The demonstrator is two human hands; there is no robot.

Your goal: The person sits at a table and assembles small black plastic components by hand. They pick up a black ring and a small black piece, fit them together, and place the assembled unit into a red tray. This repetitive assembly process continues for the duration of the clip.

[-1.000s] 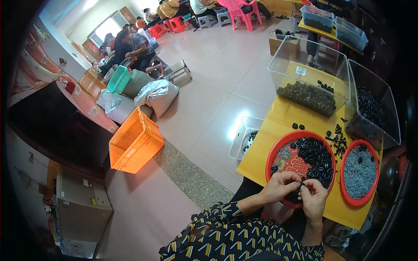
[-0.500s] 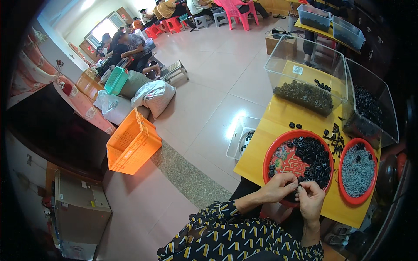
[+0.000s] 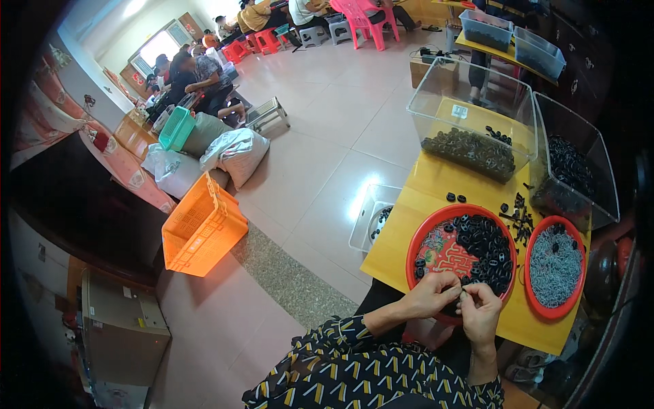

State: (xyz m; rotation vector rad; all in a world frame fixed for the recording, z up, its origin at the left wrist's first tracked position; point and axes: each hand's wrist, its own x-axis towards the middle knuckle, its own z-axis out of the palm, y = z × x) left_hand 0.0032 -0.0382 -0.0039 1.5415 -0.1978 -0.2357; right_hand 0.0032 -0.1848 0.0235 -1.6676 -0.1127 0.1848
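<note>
My left hand (image 3: 436,293) and my right hand (image 3: 479,310) meet over the near rim of a red round tray (image 3: 411,255). Both are closed in a pinch, fingertips almost touching, around something small and dark that I cannot make out. Black oval plastic parts (image 3: 485,249) with holes fill the tray's right side, and some small silvery pieces (image 3: 436,237) lie at its upper left. To the right, a second red tray (image 3: 531,290) holds a heap of small grey metal pieces (image 3: 555,266), perhaps screws, with a few black parts on top.
Both trays stand on a yellow table (image 3: 392,249). Behind them are two clear bins, one (image 3: 470,85) with dark oval parts, one (image 3: 575,123) with black pieces. Loose black parts (image 3: 521,218) lie between. An orange crate (image 3: 204,228) and white sacks (image 3: 238,153) stand on the floor; people sit farther back.
The view has shifted slightly, so the scene sits a little more to the left. My hands stay pinched together over the tray's near rim, with only a small change in the fingers.
</note>
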